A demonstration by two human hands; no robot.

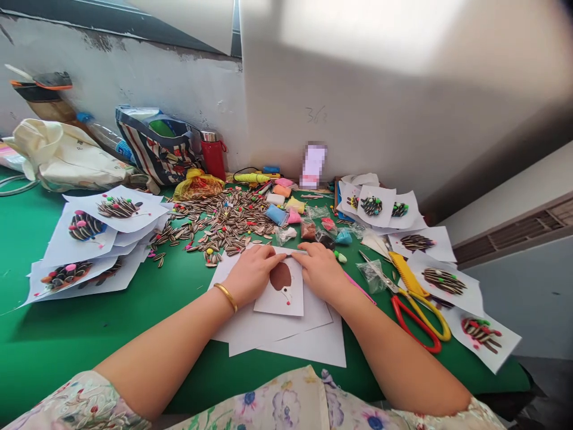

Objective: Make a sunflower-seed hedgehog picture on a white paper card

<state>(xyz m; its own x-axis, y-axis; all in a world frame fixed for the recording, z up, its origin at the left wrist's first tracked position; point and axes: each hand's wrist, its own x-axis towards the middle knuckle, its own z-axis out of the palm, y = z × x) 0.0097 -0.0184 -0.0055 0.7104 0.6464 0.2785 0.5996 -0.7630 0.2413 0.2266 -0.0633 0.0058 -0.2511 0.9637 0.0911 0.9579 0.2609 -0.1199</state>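
A small white card (273, 303) lies in front of me, bearing a flat brown clay oval (280, 276) with a black-and-white eye and a red dot at the pointed end. At its top edge, my left hand (251, 272) and my right hand (323, 272) come together from either side. Their fingertips touch a thin dark strip (294, 253), mostly covered, whose kind I cannot make out. Both hands have curled fingers. Under the card are larger white sheets (286, 334). Just beyond my hands spreads a pile of striped sunflower seeds (237, 218).
Small clay packets (276, 215) sit behind my hands. Scissors (416, 304) and a yellow cutter (407, 275) lie at right. Seed-covered hedgehog cards flank both sides, stacked at left (89, 245). A red flask (213, 156), bags and a blurred phone (314, 166) line the wall.
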